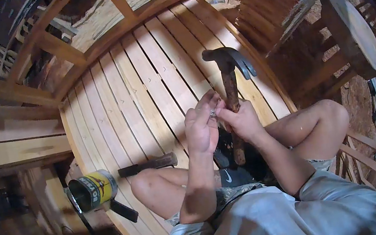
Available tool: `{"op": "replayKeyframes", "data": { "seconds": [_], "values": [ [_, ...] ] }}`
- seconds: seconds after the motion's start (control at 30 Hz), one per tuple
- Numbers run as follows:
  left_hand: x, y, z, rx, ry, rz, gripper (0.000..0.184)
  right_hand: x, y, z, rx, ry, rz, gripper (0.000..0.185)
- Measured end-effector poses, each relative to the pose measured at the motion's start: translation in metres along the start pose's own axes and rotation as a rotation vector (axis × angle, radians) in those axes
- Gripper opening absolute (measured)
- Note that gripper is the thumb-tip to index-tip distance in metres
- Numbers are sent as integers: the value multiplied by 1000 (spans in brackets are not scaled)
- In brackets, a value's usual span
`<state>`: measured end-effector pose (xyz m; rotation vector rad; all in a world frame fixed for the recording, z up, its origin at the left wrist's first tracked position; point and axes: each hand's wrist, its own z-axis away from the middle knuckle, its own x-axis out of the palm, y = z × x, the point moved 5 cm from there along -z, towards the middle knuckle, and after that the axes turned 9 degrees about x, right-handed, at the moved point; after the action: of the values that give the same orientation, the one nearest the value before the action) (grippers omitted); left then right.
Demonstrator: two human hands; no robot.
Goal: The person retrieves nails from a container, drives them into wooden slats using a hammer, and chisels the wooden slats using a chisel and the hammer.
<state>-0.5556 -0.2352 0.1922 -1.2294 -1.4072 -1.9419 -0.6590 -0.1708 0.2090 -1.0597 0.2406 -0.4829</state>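
A claw hammer point(229, 80) stands upright in my right hand point(245, 120), its dark head at the top and its worn handle running down past the palm. My left hand point(201, 127) is raised beside it, palm turned up, with the fingers bent together. Fingertips of both hands meet around a small shiny thing point(213, 112), too small to make out. Below the hands lies the slatted wooden surface point(162, 86), and I sit on it with bent legs.
A dark tool with a wooden handle point(160, 161) lies by my left knee. A yellow-labelled can point(95, 189) stands at the left edge, near a dark bar point(124, 212). A wooden frame point(60, 49) borders the far side; a round-topped stool point(354, 33) is at the right.
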Motion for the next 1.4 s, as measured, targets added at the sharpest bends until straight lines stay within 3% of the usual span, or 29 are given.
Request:
{"op": "replayKeyframes", "data": {
  "seconds": [0.13, 0.27, 0.3, 0.4, 0.47, 0.5, 0.53, 0.6, 0.63, 0.7, 0.87, 0.93, 0.97, 1.03, 1.1, 1.17, 1.2, 1.27, 1.4],
  "values": [
    [3, -9, 0, 9, -42, 9, 15, -4, 7, -1, 25, -64, -80, 15],
    [-29, -3, -10, 5, 325, 11, 13, -17, 5, 0, 76, 68, -104, 16],
    [-59, -3, -16, -57, 284, 55, 12, -21, 3, -2, 96, 89, -104, 17],
    [-53, 5, -25, -115, 163, 85, 3, -31, -2, -6, 191, 137, -13, 18],
    [-16, 18, -29, 236, -129, -1343, 10, -42, 14, -25, 164, 134, 39, 19],
    [8, 19, -30, 195, -210, -1552, 24, -46, 20, -32, 131, 128, 91, 20],
    [23, 13, -34, 43, -264, -1476, 24, -50, 18, -37, 136, 132, 85, 20],
    [24, -4, -50, 99, -558, -1580, 23, -50, 15, -47, 210, 71, 204, 21],
    [22, -5, -58, 93, -565, -1584, 23, -51, 19, -54, 214, 73, 197, 21],
    [16, -20, -72, -158, -709, -1698, 20, -53, 25, -66, 286, 98, 282, 23],
    [0, -48, -109, -169, -809, -1695, 19, -60, 17, -92, 352, 84, 358, 23],
    [-11, -67, -126, -20, -988, -1800, 19, -66, 20, -110, 349, 64, 401, 23],
    [-20, -73, -140, -140, -914, -1893, 19, -71, 14, -121, 272, 114, 522, 24],
    [-56, -78, -176, -43, -491, -1602, 19, -85, 6, -154, 186, 115, 709, 26],
    [-98, -85, -228, 253, -370, -1539, 19, -86, -1, -168, 211, 147, 669, 25],
    [-98, -79, -256, 188, -17, -1443, 19, -86, 7, -183, 310, 131, 560, 20],
    [-104, -84, -270, 183, -18, -1440, 19, -83, 14, -187, 315, 134, 562, 20],
    [-115, -91, -284, 434, -80, -1497, 20, -75, 34, -191, 361, 124, 215, 15],
    [-105, -94, -282, 410, 6, -1550, 21, -54, 77, -186, 388, 216, -27, 17]
  ]
}}
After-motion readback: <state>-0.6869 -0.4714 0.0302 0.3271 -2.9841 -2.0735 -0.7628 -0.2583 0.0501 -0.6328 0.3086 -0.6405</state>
